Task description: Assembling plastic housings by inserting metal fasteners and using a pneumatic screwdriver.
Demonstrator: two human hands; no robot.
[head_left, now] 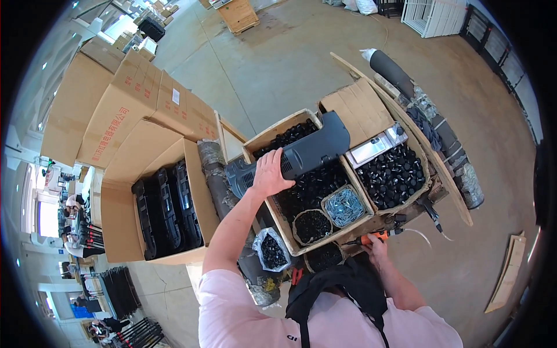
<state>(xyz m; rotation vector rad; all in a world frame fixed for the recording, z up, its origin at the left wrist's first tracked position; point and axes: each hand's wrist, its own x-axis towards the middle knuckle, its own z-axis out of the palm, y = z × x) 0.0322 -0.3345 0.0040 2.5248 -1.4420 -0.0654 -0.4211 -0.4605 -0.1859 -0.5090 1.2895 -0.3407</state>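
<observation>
A long dark grey plastic housing [316, 148] with vent slots lies slantwise across the parts boxes. My left hand [271, 174] is on its near left part, fingers over the top and thumb at the near edge, gripping it. Lower right, my right hand [376, 248] is closed round an orange and black power screwdriver [374, 236] with a pale hose or cord. The tool points left, under the front of the boxes; its tip is hard to make out. Below the housing are blue-silver screws [344, 207] in a small tub and small black parts [312, 225] in another.
On the left, an open carton [125, 214] holds several black plastic shells [168, 209]. Black caps [394, 177] fill the right box, with a silver metal piece [377, 146] at its back. Padded rolls [455, 151] and a wooden strip [406, 139] flank the station.
</observation>
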